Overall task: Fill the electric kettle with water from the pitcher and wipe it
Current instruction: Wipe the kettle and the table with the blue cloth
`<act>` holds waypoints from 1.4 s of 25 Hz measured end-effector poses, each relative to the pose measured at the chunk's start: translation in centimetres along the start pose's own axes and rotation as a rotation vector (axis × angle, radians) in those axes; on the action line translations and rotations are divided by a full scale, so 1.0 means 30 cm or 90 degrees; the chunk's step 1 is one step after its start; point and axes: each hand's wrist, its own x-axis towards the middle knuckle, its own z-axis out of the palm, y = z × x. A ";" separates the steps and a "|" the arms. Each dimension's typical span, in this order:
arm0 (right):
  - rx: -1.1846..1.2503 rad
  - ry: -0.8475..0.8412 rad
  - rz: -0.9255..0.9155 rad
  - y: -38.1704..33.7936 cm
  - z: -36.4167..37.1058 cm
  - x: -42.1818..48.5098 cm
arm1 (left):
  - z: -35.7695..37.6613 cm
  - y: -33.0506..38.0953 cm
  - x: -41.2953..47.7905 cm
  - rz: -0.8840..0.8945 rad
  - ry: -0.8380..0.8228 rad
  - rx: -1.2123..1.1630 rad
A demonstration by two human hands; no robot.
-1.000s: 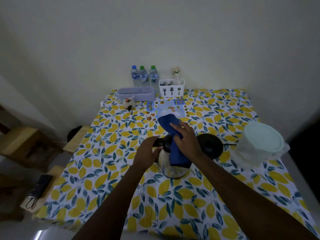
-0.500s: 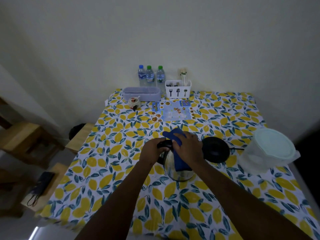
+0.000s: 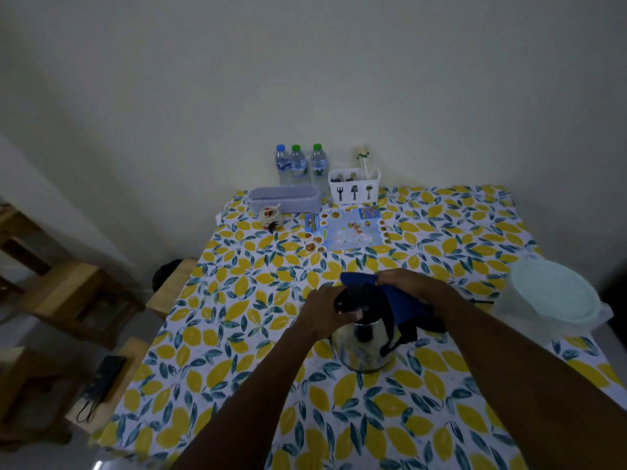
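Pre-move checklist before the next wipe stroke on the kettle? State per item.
1. Left hand steadies the kettle at its black top: ok.
2. Right hand has the blue cloth pressed on the kettle's upper right side: ok.
3. Kettle upright on the table: ok.
4. Kettle lid shut: cannot tell, the hands cover it.
5. Pitcher stands apart to the right, lid on, clear of the wiping arm: ok.
6. Water level in the kettle: cannot tell.
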 end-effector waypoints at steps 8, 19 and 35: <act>0.407 -0.078 0.005 0.134 0.100 0.100 | -0.036 0.049 -0.041 0.053 0.031 -0.061; 0.708 0.334 -0.079 0.302 0.535 -0.102 | -0.052 0.033 -0.011 -0.015 -0.014 -0.084; 0.326 0.625 0.085 0.183 0.779 -0.120 | -0.018 -0.048 0.020 0.020 -0.026 -0.075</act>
